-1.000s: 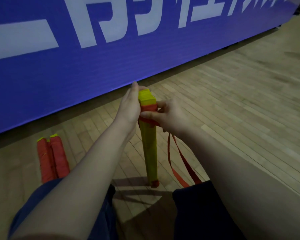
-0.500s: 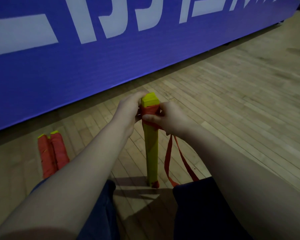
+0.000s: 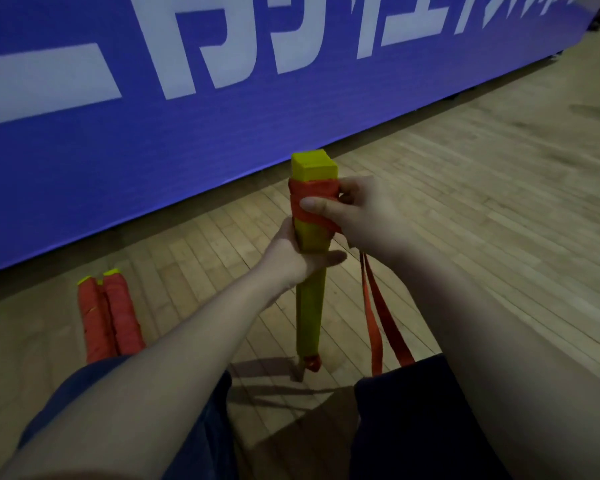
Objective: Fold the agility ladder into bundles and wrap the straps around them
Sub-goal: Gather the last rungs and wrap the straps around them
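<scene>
A tall, square-sectioned bundle of stacked yellow-green plastic ladder rungs [image 3: 310, 299] stands upright on the pale wooden plank floor [image 3: 465, 209], its lower end resting on the boards between the person's knees, where a small knot of red strap shows at the foot. The left hand [image 3: 293, 258] is closed around the bundle about a third of the way down from the top, thumb laid across the front face and fingers curled out of sight behind. The right hand [image 3: 357, 213] sits just above it, closed on the upper part, its thumb pressed flat against the red-orange woven strap [image 3: 310, 199] that is already wound in a few turns around the rungs just below the bare yellow top (the other fingers are behind the bundle, so how they pinch the strap cannot be told). From under the right hand two loose tails of the same strap [image 3: 378, 323] hang down and run to the floor beside the right leg, which like the left is in dark blue shorts [image 3: 413, 427]. To the left, near the left knee, two finished bundles fully wrapped in red strap [image 3: 110, 317] lie side by side and touching, yellow tips peeking out at their far ends. Behind everything stands a long blue banner with large white lettering [image 3: 187, 116].
</scene>
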Motion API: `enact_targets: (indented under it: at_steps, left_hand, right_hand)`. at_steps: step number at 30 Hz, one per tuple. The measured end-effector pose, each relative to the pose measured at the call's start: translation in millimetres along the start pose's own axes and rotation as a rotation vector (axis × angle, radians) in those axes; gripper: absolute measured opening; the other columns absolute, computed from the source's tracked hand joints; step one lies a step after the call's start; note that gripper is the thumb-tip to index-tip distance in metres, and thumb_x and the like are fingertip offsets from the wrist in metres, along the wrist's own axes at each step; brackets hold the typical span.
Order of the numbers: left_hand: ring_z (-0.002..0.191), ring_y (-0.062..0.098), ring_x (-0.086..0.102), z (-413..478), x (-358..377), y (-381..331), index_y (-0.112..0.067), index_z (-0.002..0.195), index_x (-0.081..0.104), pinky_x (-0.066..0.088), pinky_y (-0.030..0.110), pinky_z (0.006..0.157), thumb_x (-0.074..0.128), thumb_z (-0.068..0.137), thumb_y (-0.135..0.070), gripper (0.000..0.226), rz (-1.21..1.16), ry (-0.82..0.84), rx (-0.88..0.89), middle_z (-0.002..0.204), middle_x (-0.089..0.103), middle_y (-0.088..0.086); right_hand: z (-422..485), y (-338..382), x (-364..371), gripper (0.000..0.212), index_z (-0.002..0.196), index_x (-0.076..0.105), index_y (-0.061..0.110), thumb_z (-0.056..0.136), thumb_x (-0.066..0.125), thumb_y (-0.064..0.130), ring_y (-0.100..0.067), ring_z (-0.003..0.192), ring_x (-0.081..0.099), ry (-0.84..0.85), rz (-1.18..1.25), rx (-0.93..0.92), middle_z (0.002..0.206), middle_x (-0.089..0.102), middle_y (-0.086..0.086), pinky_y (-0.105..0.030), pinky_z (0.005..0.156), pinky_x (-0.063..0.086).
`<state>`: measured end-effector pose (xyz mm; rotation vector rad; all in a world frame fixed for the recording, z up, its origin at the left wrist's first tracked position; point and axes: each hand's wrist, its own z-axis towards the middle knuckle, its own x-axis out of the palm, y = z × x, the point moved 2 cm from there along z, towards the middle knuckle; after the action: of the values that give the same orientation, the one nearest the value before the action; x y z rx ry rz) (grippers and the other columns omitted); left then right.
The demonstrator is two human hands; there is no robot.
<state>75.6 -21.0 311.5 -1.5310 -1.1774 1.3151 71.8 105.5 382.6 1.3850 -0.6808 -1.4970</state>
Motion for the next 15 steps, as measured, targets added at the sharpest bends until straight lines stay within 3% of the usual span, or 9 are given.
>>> enact_targets:
  at_steps: [2,5,7,10,13,15]
  left_hand:
    - [0.096,0.023,0.069,6,0,-4,-0.023,0.108,0.062,0.058,0.041,0.08,0.092,0.057,-0.027,0.059,-0.067,-0.075,0.045,0.094,0.072,-0.003]
    - [0.075,0.008,0.069,8,-8,-10,-0.023,0.091,0.07,0.055,0.025,0.069,0.083,0.075,-0.011,0.024,-0.039,-0.008,0.123,0.073,0.073,-0.011]
    - [0.069,0.004,0.067,5,-11,-12,-0.025,0.089,0.069,0.051,0.019,0.062,0.08,0.078,-0.008,0.023,-0.055,0.047,0.14,0.07,0.072,-0.013]
    - [0.07,0.011,0.067,5,-12,-7,-0.022,0.091,0.069,0.05,0.026,0.064,0.081,0.075,-0.006,0.027,-0.133,0.051,0.056,0.071,0.072,-0.009]
    - [0.063,0.013,0.064,3,-14,-7,-0.012,0.086,0.068,0.051,0.022,0.058,0.076,0.074,0.005,0.021,-0.202,0.09,-0.035,0.065,0.07,-0.003]
    - [0.066,0.016,0.066,1,-18,-11,-0.007,0.087,0.068,0.053,0.024,0.061,0.072,0.073,0.01,0.023,-0.248,0.119,-0.09,0.067,0.07,0.002]
  right_hand:
    - [-2,9,-2,0.022,0.089,0.073,0.011,0.081,0.077,0.032,-0.018,0.077,0.072,-0.018,0.069,-0.015,0.083,0.074,-0.006,-0.042,0.072,0.06]
    - [-1,13,-11,0.02,0.091,0.073,0.009,0.085,0.075,0.028,-0.018,0.057,0.065,0.012,0.138,-0.027,0.071,0.07,-0.005,-0.033,0.05,0.053]
    - [1,10,-17,0.022,0.102,0.068,0.011,0.089,0.07,0.03,-0.023,0.053,0.06,0.095,0.05,-0.047,0.068,0.068,-0.006,-0.034,0.047,0.048]
    - [2,2,-20,0.031,0.119,0.05,0.017,0.094,0.064,0.027,-0.023,0.058,0.061,0.19,-0.099,-0.008,0.077,0.067,-0.01,-0.041,0.054,0.051]
    - [0,0,-23,0.013,0.101,0.057,0.013,0.095,0.061,0.024,-0.014,0.063,0.057,0.219,-0.261,-0.006,0.074,0.064,-0.002,-0.038,0.061,0.047]
    - [-1,1,-26,0.021,0.084,0.064,0.009,0.097,0.058,0.024,-0.01,0.059,0.052,0.265,-0.32,-0.048,0.067,0.06,0.0,-0.03,0.061,0.042]
